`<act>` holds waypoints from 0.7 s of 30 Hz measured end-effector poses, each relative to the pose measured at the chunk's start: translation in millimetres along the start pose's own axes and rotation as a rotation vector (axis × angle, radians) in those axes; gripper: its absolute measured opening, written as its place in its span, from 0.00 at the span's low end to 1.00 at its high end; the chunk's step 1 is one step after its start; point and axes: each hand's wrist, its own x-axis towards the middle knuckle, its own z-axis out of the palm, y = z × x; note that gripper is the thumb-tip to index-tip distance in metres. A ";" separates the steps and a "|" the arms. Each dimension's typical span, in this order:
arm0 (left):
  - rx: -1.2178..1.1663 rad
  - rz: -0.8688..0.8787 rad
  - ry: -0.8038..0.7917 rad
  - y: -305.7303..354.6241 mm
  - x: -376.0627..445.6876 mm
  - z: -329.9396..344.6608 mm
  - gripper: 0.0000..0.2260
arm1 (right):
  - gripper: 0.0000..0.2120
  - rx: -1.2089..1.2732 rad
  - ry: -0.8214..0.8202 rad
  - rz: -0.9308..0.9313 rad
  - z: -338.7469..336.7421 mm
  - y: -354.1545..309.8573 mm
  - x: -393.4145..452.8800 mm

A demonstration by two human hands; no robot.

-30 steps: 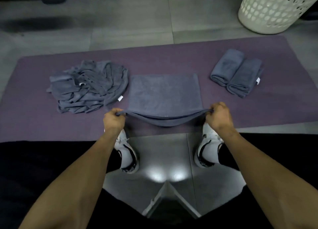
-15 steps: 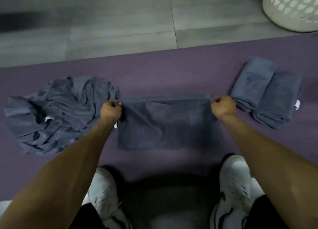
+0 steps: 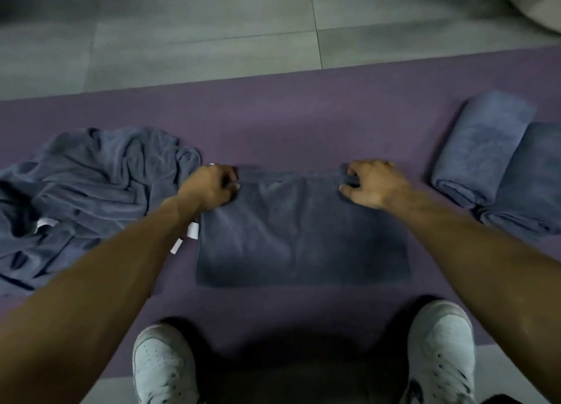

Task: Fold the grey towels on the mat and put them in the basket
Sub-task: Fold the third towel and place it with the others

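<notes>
both hands on far edge of folded towel (image 3: 300, 230) on mat (image 3: 303, 121): left grip (image 3: 209, 188) pinching its corner, right grip (image 3: 372, 183) fingers curled round its corner

towel (image 3: 300, 230): folded, flat on mat (image 3: 303, 115)
left hand (image 3: 209, 188): pinches far-left corner
right hand (image 3: 372, 183): grips far-right corner

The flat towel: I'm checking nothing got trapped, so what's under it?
The flat towel lies on the purple mat, which shows all round it. Both hands hold its far corners. Whatever lies beneath is covered.
</notes>
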 end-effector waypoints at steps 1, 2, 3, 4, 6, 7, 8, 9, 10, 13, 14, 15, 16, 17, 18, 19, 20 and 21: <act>0.012 0.019 0.028 -0.5 0.3 2.0 0.06 | 0.18 -0.019 0.026 -0.021 2.3 -3.5 1.3; 0.014 0.029 0.057 -0.7 0.1 3.5 0.05 | 0.16 -0.024 0.055 -0.022 4.2 -5.9 1.9; 0.018 0.035 0.085 -0.3 -0.5 4.8 0.05 | 0.15 -0.017 0.083 -0.003 5.8 -6.5 2.2; 0.028 0.035 0.113 -0.2 -1.0 6.7 0.05 | 0.15 -0.005 0.110 0.026 7.1 -6.3 2.3; 0.083 0.023 0.154 1.6 -1.7 11.5 0.07 | 0.15 0.009 0.151 0.071 10.0 -5.7 1.9; 0.110 0.014 0.167 2.7 -0.7 13.8 0.08 | 0.15 0.008 0.158 0.084 11.7 -5.8 2.2; 0.134 -0.001 0.176 4.0 0.4 15.8 0.08 | 0.16 0.002 0.152 0.093 13.3 -7.0 2.7; 0.157 -0.018 0.183 5.7 1.5 17.4 0.09 | 0.16 -0.001 0.142 0.102 15.0 -7.9 4.0; 0.181 -0.034 0.197 7.7 2.6 18.9 0.09 | 0.16 -0.002 0.140 0.108 15.9 -8.7 5.6; 0.197 -0.097 0.260 12.0 4.4 23.4 0.10 | 0.16 0.016 0.174 0.112 17.0 -8.1 11.0; 0.201 -0.111 0.275 13.1 5.0 25.3 0.10 | 0.16 0.020 0.177 0.117 16.3 -7.8 12.1; 0.223 -0.118 0.277 14.4 5.3 27.4 0.10 | 0.16 0.019 0.165 0.122 15.7 -7.6 13.0; 0.256 -0.117 0.270 15.9 5.4 29.4 0.10 | 0.17 0.012 0.142 0.124 15.0 -7.5 13.4; 0.286 -0.111 0.264 17.1 5.7 31.1 0.11 | 0.18 0.001 0.122 0.120 14.7 -7.6 13.7; 0.310 -0.102 0.258 18.9 5.6 32.0 0.12 | 0.19 -0.012 0.108 0.114 14.1 -7.8 14.1; 0.328 -0.095 0.249 20.7 5.3 32.3 0.14 | 0.19 -0.022 0.098 0.109 14.0 -8.0 14.3; 0.342 -0.082 0.241 22.8 5.0 32.8 0.16 | 0.20 -0.027 0.093 0.107 13.5 -8.3 14.5; 0.354 -0.062 0.235 25.0 5.3 33.3 0.18 | 0.20 -0.028 0.089 0.108 13.0 -8.6 14.9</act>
